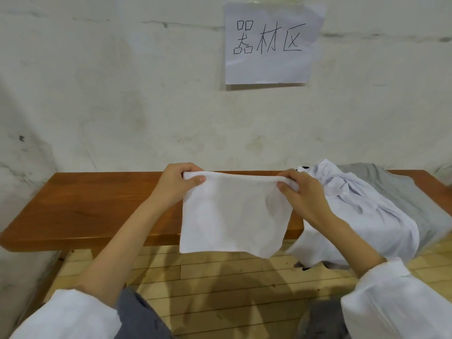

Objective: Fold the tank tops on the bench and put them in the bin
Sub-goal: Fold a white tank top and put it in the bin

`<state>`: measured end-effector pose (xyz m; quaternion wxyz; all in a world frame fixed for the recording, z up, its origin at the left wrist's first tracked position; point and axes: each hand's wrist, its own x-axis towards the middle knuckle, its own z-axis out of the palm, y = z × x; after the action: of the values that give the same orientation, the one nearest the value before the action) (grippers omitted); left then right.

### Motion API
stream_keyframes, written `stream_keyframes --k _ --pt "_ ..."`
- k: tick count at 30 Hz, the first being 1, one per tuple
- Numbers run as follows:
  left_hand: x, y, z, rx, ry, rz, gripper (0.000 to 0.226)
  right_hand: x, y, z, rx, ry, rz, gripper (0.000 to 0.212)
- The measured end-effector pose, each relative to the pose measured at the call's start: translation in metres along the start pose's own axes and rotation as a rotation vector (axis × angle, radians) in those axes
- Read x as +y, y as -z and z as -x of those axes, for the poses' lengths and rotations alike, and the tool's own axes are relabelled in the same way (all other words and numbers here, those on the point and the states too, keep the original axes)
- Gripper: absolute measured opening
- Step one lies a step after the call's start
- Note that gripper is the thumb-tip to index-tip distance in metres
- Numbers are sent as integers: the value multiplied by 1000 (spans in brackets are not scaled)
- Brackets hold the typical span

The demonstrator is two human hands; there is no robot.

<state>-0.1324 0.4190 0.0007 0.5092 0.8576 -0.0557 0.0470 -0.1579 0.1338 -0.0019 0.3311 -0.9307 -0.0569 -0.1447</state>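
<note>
A folded white tank top (232,216) hangs in the air in front of the brown wooden bench (97,204). My left hand (178,184) pinches its top left corner and my right hand (300,194) pinches its top right corner, so the cloth hangs down past the bench's front edge. On the right part of the bench lies a crumpled white tank top (362,206), draped over the front edge, with a grey one (401,189) under and behind it. No bin is in view.
The bench stands against a stained white wall (122,94) with a paper sign (269,42) taped above. Pale wooden floor boards (220,277) lie below. My knees in grey trousers (139,319) show at the bottom.
</note>
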Motion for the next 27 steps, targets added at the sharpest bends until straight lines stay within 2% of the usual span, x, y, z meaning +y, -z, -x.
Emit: stream_keyframes --k 3,6,9,12,15,18,20,23,25,27 --pt "-3 -10 -22 113 28 97 8 5 0 -35 -16 48 72 18" --pt "5 -9 -51 259 -36 94 8 2 5 -76 44 131 137 20" --pt "21 -2 -71 400 -170 -6 12 -9 13 -102 172 117 46 17" --pt "20 -2 -70 411 -246 -118 14 -1 1 -101 229 107 82 18" --pt "-22 -16 -53 303 -293 -470 10 32 -35 -69 120 96 150 25" --pt "-69 -37 -13 -112 -199 -820 13 63 -71 -20 -120 9 249 25" --pt "-92 -47 14 -286 -179 -829 16 72 -86 13 -231 -10 281 22" --pt "-102 -47 32 -335 -160 -776 21 76 -92 43 -288 -21 224 22" --pt "-98 -42 30 -392 -97 -750 15 78 -92 45 -264 -27 185 20" --pt "-96 -40 24 -361 -26 -624 15 81 -95 34 -172 -121 124 18"
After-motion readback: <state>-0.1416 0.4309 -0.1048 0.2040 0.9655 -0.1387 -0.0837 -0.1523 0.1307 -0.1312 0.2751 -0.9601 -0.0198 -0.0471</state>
